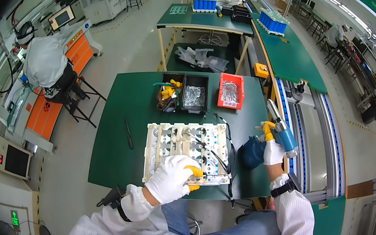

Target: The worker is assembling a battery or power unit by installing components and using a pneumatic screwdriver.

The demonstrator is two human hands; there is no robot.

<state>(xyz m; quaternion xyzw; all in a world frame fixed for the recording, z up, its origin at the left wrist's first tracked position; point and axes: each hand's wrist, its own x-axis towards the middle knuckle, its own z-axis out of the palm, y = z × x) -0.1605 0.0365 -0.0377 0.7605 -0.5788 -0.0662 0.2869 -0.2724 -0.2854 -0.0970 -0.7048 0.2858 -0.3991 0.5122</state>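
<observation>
A white plastic frame [153, 144] with cream crossbars, metal plates and black wires lies flat on the green worktable. My left hand [172, 179], in a white glove with yellow fingertips, is over its front edge. Those fingers are bent together, and whatever they pinch is too small or hidden to make out. Off the frame's right side, my gloved right hand [273, 151] grips a blue power screwdriver [285, 135], its silver nose pointing away and up to the left. A dark blue block [251, 153] sits beside that hand; I cannot tell if it joins the tool.
Behind the frame stand a black bin of screws [194, 97], a black bin with yellow-handled tools [169, 96] and a red bin of screws [231, 92]. A black pen-like rod [128, 133] lies left. A conveyor [321, 141] runs along the right; a seated person [47, 61] works left.
</observation>
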